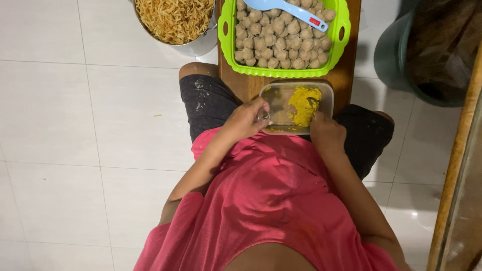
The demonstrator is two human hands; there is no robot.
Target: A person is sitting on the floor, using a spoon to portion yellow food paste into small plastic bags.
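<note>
Near the middle of the frame, the person in a pink shirt (271,200) and dark shorts (208,103) is sitting with knees apart over a white tiled floor (75,125). The left hand (246,120) is curling around a small clear plastic item (263,117), pinching it between thumb and fingers just at the near left corner of a clear rectangular container (296,107). What the small item is cannot be told at this size. The right hand (325,131) is resting at the container's near right edge with its fingers folded downward; whether it is gripping the rim or something inside is hidden behind the knuckles.

The container is lying on a narrow wooden surface (241,80) running up the centre of the frame between the knees. A mound of yellow paste (305,104) is filling its right half, and yellow smears are showing on the bare left half.

Just above it, in the upper centre, a bright green basket (281,72) is sitting on the same surface, heaped with grey-brown meatballs (276,42). A light blue plastic spoon (291,10) is lying across the top of them.

In the upper left, a metal pot (198,46) full of thin yellow noodles (173,17) is standing on the floor beside the surface. At the upper right, a dark green bucket (396,55) is standing next to a wooden frame edge (459,150).
</note>
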